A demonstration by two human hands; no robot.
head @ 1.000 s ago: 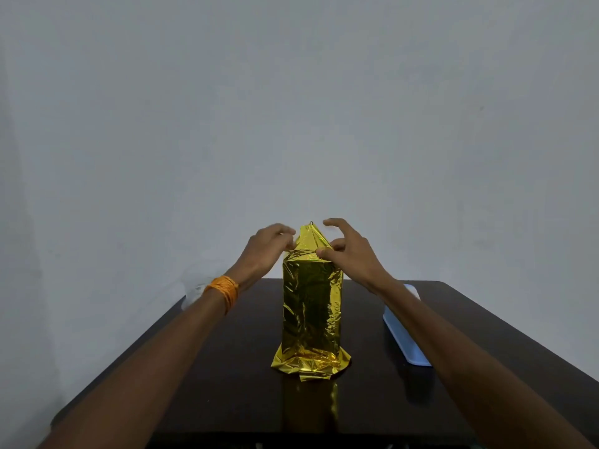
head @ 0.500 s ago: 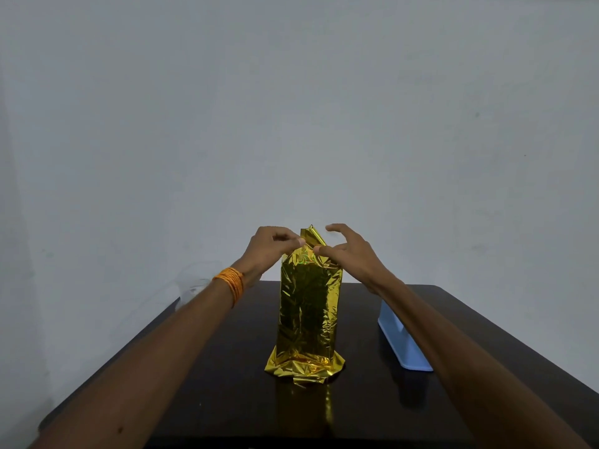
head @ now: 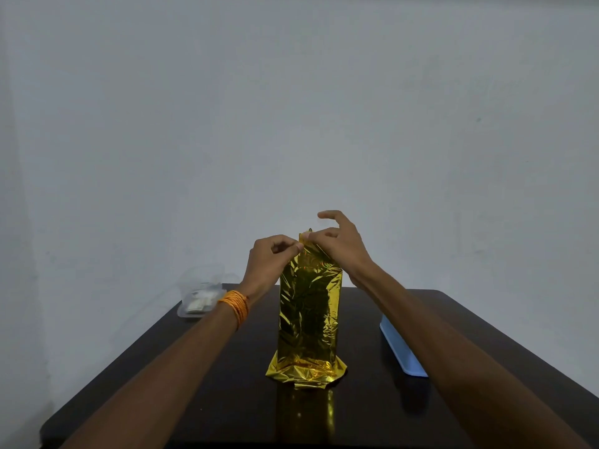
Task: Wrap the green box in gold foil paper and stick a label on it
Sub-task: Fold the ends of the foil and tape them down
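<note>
A tall box wrapped in crinkled gold foil paper (head: 309,315) stands upright in the middle of the dark table (head: 227,400). The foil hides the green box entirely and flares out loosely at the bottom. My left hand (head: 270,260), with an orange thread band on its wrist, pinches the foil's top flap from the left. From the right, the thumb and one finger of my right hand (head: 340,246) pinch the same flap, and its other fingers are raised and spread. No label is visible.
A clear plastic container (head: 201,298) with small pale items inside sits at the table's far left corner. To the right of the box lies a light blue tray (head: 402,351), partly behind my right forearm. A plain pale wall stands behind the table.
The pointed foil peak at the top has been folded down and narrowed. Both hands have closed in together on the top flap. The view tilted slightly, which brought the clear container into sight.
</note>
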